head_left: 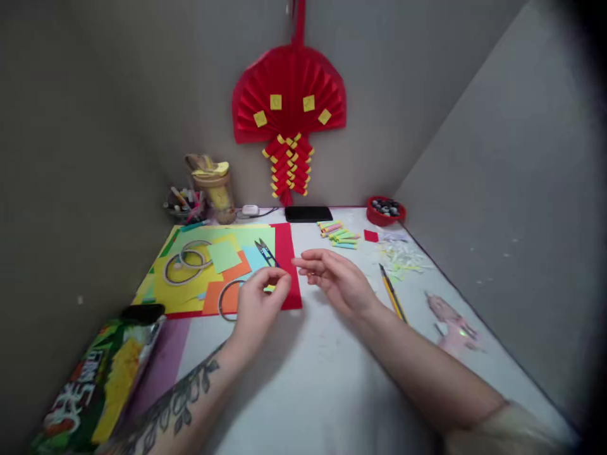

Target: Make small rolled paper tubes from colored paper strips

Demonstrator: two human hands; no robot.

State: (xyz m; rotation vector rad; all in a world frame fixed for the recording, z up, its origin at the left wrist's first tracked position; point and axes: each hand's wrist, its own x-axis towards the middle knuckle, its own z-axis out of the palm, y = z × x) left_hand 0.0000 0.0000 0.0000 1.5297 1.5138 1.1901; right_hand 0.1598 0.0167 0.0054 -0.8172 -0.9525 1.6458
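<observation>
My left hand is raised over the coloured paper, thumb and forefinger pinched together; whatever lies between them is too small to make out. Facing it, my right hand has its fingers stretched out and slightly apart. A tiny orange spot shows by its fingertips, too blurred to name. Just beyond the left hand, a pair of thread snips lies on a red sheet. One roll of tape is partly hidden behind that hand. Small rolled paper tubes lie further back.
Two tape rolls rest on paper sheets at left. A snack bag is front left. A craft knife, paper scraps and a red bowl are at right. A phone lies below a red fan ornament.
</observation>
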